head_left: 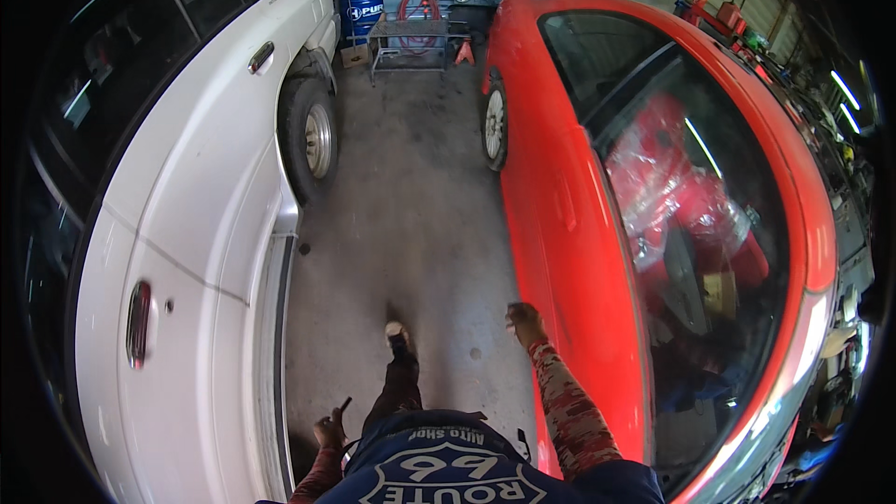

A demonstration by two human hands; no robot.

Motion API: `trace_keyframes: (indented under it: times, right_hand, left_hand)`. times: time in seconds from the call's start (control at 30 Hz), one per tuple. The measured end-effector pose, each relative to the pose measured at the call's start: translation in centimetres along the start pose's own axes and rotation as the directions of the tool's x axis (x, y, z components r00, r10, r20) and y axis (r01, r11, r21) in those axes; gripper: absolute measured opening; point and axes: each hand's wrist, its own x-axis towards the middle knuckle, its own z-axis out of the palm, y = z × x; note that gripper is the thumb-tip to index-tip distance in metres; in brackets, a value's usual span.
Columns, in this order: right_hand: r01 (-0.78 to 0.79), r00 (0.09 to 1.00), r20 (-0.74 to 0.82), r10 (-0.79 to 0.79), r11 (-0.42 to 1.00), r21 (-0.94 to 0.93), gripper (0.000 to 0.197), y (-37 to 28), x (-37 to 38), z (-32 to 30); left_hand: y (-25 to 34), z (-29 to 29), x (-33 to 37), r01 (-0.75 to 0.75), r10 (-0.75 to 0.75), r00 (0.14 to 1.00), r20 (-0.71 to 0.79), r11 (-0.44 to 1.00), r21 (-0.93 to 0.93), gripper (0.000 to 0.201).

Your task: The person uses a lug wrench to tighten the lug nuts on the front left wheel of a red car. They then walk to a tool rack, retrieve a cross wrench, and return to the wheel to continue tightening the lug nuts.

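My left hand point(329, 430) is low in the view, beside the white vehicle's side step point(272, 355). Its fingers are closed around a short, dark, stick-like thing point(345, 404) that pokes up from the grip. My right hand point(526, 324) hangs over the floor just left of the red car's door point(579, 271), apart from it as far as I can see. Those fingers are curled, and whatever they may hold is hidden. A patterned red sleeve point(574, 411) covers my right forearm. One shoe point(398, 332) is out ahead on the concrete.
A white vehicle point(187, 252) lines the left and a red car point(551, 177) the right, with a concrete floor point(401, 215) between. At the far end are a metal bench point(408, 30), a blue drum point(361, 5), a red jack stand point(465, 52) and a coiled red hose point(419, 14).
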Motion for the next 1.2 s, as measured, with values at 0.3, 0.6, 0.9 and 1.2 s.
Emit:
trace_keyframes:
  times: [0.3, 0.6, 0.9, 1.2]
  right_hand:
    - [-0.330, 0.915, -0.049, 0.401, 0.672, -0.663, 0.031, 1.4, 15.4, 3.5]
    - [-0.918, 0.385, -0.018, 0.923, 0.384, 0.100, 0.039, 1.7, 22.9, 0.9]
    - [-0.101, 0.942, 0.076, 0.328, 0.490, -0.866, 0.026, -13.4, 78.1, 4.0]
    - [-0.038, 0.994, 0.101, 0.036, 0.999, 0.019, 0.032, -44.7, 116.7, 17.0]
  left_hand:
    - [19.1, 8.5, 24.0, 0.323, -0.222, 0.917, 0.330, 0.901, -0.291, 0.048]
    - [56.9, 18.5, 44.7, 0.299, -0.155, 0.926, 0.343, 0.858, -0.418, 0.036]
    - [80.4, 32.6, 61.0, 0.232, -0.099, 0.942, 0.322, 0.884, -0.407, 0.046]
    - [95.8, 48.3, 77.0, -0.067, 0.045, 0.959, 0.280, 0.995, 0.068, 0.058]
